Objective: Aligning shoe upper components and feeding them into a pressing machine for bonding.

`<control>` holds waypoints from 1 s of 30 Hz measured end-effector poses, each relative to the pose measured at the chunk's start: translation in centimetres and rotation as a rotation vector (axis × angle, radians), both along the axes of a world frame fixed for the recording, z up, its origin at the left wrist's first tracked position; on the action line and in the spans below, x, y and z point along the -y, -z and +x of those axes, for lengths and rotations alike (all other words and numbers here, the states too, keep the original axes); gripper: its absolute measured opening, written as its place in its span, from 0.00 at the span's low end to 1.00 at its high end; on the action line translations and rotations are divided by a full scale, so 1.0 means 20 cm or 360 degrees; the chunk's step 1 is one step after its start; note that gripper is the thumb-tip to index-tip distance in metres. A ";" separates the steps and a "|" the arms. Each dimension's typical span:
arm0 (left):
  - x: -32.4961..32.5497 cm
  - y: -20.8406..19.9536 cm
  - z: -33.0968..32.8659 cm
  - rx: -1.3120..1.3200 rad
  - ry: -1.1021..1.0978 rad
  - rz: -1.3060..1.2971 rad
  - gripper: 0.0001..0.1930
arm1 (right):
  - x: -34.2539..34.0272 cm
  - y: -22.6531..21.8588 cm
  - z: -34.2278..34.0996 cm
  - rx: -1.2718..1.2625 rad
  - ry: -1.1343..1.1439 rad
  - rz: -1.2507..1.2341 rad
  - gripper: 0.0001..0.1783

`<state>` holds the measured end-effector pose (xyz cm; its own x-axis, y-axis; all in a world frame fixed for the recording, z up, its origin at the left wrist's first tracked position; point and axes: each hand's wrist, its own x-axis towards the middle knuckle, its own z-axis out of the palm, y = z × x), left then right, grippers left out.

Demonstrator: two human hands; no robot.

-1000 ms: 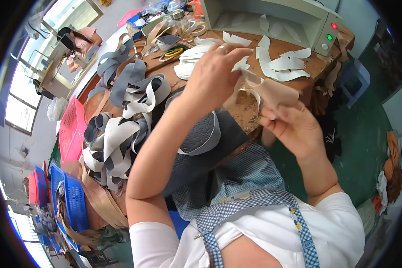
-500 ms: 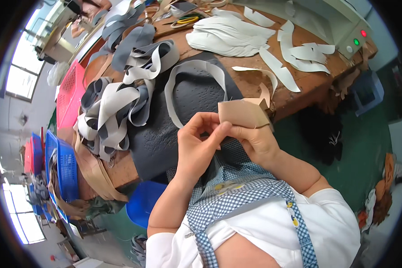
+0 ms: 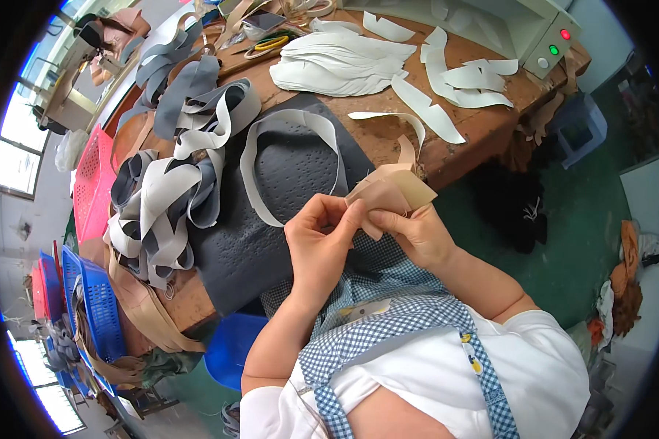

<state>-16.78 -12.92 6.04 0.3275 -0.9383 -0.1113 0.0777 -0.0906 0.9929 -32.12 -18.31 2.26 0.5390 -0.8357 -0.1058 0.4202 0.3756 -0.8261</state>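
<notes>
Both hands are up close over the lap here, working the same tan leather piece (image 3: 389,192), which sits right at the near edge of the wooden workbench (image 3: 483,124), just above a blue-and-white checked apron (image 3: 388,322). The left hand (image 3: 322,238) has its fingers curled in and pinched on the lower left edge of the piece, thumb and forefinger closed tight on it. The right hand (image 3: 416,233) grips it from the other side, fingers folded around the bottom right edge, so it's held between the two hands, which touch each other in the middle. A thin cream strip (image 3: 403,132) curls up from the piece toward the bench top. Just to the left of the hands lies a dark grey perforated sheet (image 3: 285,183) with a pale loop-shaped strip (image 3: 293,121) lying on it. Further left is a big tangle of grey and white strips (image 3: 165,197), next to a pink plastic basket (image 3: 91,183). At the far side of the bench there's a stack of white cut pieces (image 3: 337,62), with more loose white cut-outs (image 3: 461,80) to its right. A grey machine with red and green lights (image 3: 545,40) sits at the back corner, and blue crates (image 3: 99,311) are down on the left.
</notes>
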 end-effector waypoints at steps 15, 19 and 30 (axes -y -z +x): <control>0.00 -0.04 0.05 -0.0059 0.0075 -0.0113 0.09 | -0.02 -0.12 -0.02 -0.0332 0.0081 -0.0180 0.12; 0.04 -0.12 0.23 0.0261 0.0163 -0.0178 0.08 | -0.02 -0.35 -0.20 -0.0683 -0.0025 -0.0471 0.12; 0.08 0.19 0.24 0.1630 0.0210 -0.0322 0.14 | 0.08 -0.27 -0.12 -0.0323 -0.0711 0.0438 0.12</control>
<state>-11.88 -14.43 2.16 0.0705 -0.9434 0.3241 -0.8058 0.1377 0.5759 -34.62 -19.85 7.69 0.7804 -0.4577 -0.4260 0.0135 0.6935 -0.7203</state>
